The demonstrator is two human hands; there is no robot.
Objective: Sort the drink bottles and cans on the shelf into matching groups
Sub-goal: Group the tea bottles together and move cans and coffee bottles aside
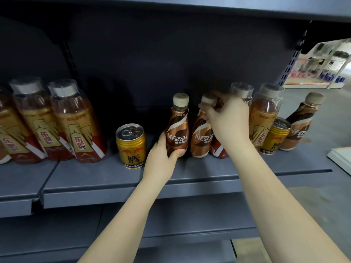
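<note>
So the sorting looks roughly half done from where I'm standing. Over on the left of the shelf (95,179) there's already a tidy bunch of the big red and gold bottles (76,120), all the same kind, packed shoulder to shoulder. The middle and right are still a mix: a gold can (131,146) sits alone just left of center, two more of those big red and gold bottles (265,114) stand on the right (one mostly hidden behind the right hand), a second gold can (276,136) is tucked right in front of them, and a stray coffee bottle (301,124) leans at the far right end. So I'd guess what's left is getting the three coffees together, pairing up the cans, and sending the two big bottles over to their friends. As for the grip: the left hand (163,158) is wrapped around the lower body of one coffee bottle (178,126), thumb across the front near the base, bottle upright and apparently resting on the shelf. The right hand (226,118) is pinching the neck of the second coffee bottle (202,133) just under its cap, fingers curled around it. Those two bottles are right beside each other, nearly touching, so that coffee group is basically forming between the hands.
</note>
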